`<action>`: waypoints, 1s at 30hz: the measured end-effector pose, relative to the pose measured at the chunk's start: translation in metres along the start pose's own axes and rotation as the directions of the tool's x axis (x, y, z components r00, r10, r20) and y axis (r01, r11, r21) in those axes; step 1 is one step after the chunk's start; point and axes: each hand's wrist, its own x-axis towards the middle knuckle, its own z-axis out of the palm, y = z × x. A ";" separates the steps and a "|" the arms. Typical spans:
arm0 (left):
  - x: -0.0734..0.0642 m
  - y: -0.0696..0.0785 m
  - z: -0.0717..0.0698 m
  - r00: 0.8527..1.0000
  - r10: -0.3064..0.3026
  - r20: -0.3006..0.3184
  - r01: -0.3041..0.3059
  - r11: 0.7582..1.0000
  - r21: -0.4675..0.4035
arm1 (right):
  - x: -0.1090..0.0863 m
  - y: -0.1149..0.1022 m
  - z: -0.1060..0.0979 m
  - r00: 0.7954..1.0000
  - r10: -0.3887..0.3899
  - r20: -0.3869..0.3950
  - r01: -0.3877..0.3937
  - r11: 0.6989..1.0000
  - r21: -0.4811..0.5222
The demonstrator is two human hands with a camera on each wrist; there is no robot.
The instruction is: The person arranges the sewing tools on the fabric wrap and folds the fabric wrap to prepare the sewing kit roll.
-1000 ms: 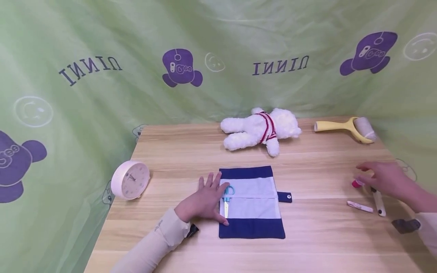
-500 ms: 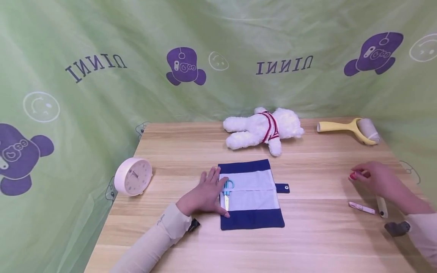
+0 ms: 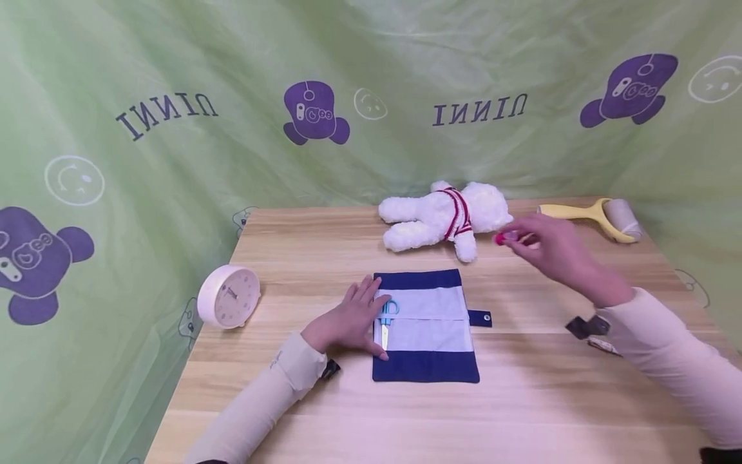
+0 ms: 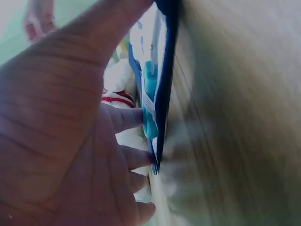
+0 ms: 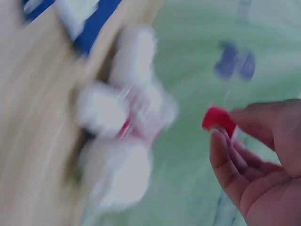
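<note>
In the head view a navy fabric organiser (image 3: pixel 426 367) lies unfolded, its pale lining upward. Small teal-handled scissors (image 3: pixel 386 320) sit under an elastic band at its left side. My left hand (image 3: pixel 350 319) rests on the organiser's left edge, fingers spread, with the thumb near the lower flap. Up in the air near the teddy's head, my right hand (image 3: pixel 559 254) pinches a small red cylinder (image 5: pixel 218 121) between thumb and fingers. Its exact kind cannot be told; part of it is hidden by the fingers.
A white teddy bear (image 3: pixel 426 219) in a striped top lies behind the organiser. At the back right is a yellow-handled lint roller (image 3: pixel 580 211). A pink clock (image 3: pixel 228 298) stands at left. A small patterned strip (image 3: pixel 603 346) lies partly behind the right sleeve.
My right hand has picked up the red cylinder from the table's right side and carried it left and upward. The left hand has stayed on the organiser.
</note>
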 end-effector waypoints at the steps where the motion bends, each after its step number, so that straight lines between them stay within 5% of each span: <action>1: 0.002 -0.002 0.000 1.000 0.015 -0.003 -0.015 1.000 0.007 | 0.007 -0.008 0.006 0.999 -0.032 0.015 0.032 0.999 0.036; 7: 0.009 -0.011 0.002 0.998 0.059 -0.015 -0.060 0.998 -0.036 | 0.038 -0.049 0.063 0.967 -0.153 0.203 0.099 0.963 0.250; 13: 0.016 -0.013 0.005 0.998 0.050 -0.030 -0.052 0.996 -0.071 | 0.048 -0.058 0.124 0.855 -0.234 0.462 0.149 0.966 0.213; 23: 0.020 -0.006 0.001 0.999 0.048 0.018 -0.048 0.999 0.015 | 0.036 -0.050 0.155 0.788 -0.323 0.524 0.257 0.946 0.196; 30: 0.019 0.000 -0.004 0.999 0.027 0.047 -0.027 1.000 0.006 | 0.029 -0.051 0.155 0.782 -0.307 0.542 0.192 0.947 0.259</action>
